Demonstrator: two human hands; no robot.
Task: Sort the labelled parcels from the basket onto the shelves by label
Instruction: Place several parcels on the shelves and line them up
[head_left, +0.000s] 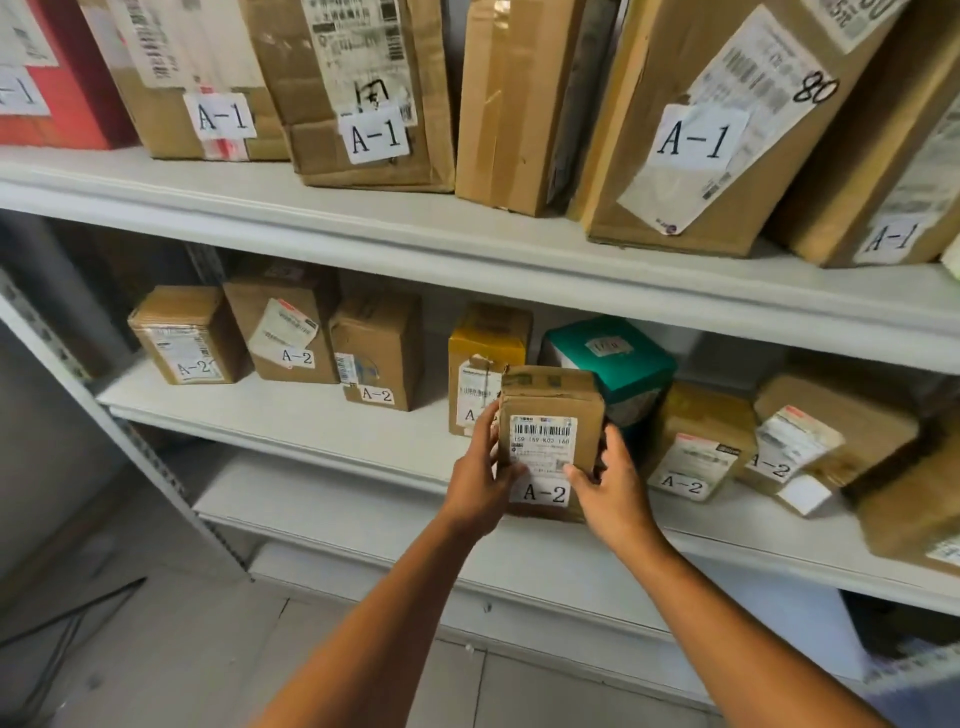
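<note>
Hands, left (480, 475) and right (608, 480), grip the A-2 parcel (548, 441) at the shelf's (322, 415) front edge; released there, it may tip off.

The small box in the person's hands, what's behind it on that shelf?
Behind the small box stand a yellow-topped box on the left and a green and white box on the right. Their lower parts and the shelf between them are covered.

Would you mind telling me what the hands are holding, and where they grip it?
Both hands hold the A-2 parcel: left hand on its left edge, right hand on its right edge.
</note>
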